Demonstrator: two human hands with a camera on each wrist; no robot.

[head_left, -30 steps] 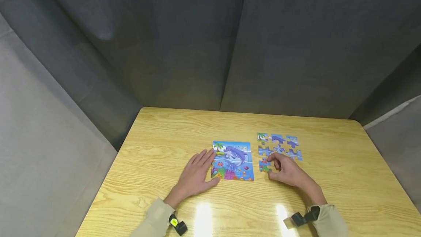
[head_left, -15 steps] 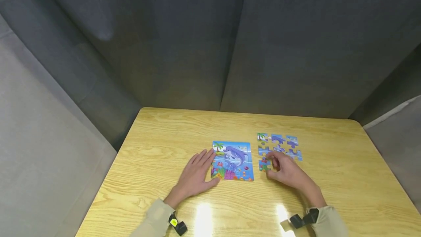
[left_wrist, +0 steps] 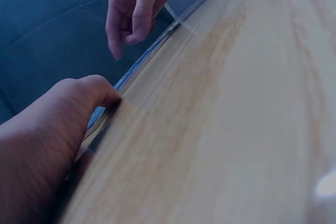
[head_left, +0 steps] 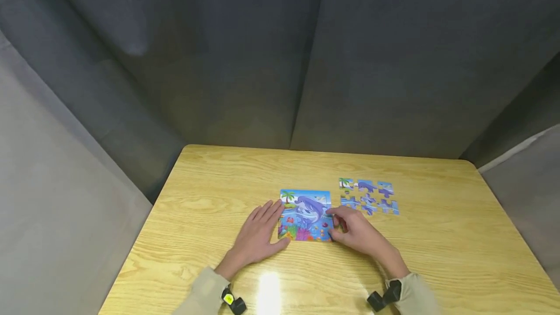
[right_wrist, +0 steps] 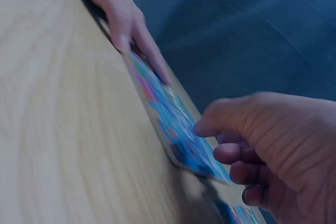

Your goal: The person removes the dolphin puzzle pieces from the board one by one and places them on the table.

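Note:
A square dolphin jigsaw puzzle (head_left: 306,208) lies flat on the table. My left hand (head_left: 258,237) rests at its left side, fingers straight on the edge and thumb near the front corner. My right hand (head_left: 358,232) is at the puzzle's right edge, index finger and thumb bent and spread apart; nothing shows between them. In the right wrist view the right hand's fingers (right_wrist: 212,121) curve over the puzzle (right_wrist: 176,119). Loose jigsaw pieces (head_left: 367,199) lie in two visible rows to the right. Part of a loose piece (right_wrist: 242,214) appears beside the right hand; it is hidden in the head view.
The wooden table (head_left: 218,174) reaches back to a dark grey curtain (head_left: 245,86). Lighter cloth (head_left: 52,198) hangs on the left, with more cloth on the right. Both wrists wear black camera mounts (head_left: 385,295).
My right hand has moved left from the lower-left loose piece to the puzzle's right edge. That piece no longer shows in the head view. My left hand stays in place.

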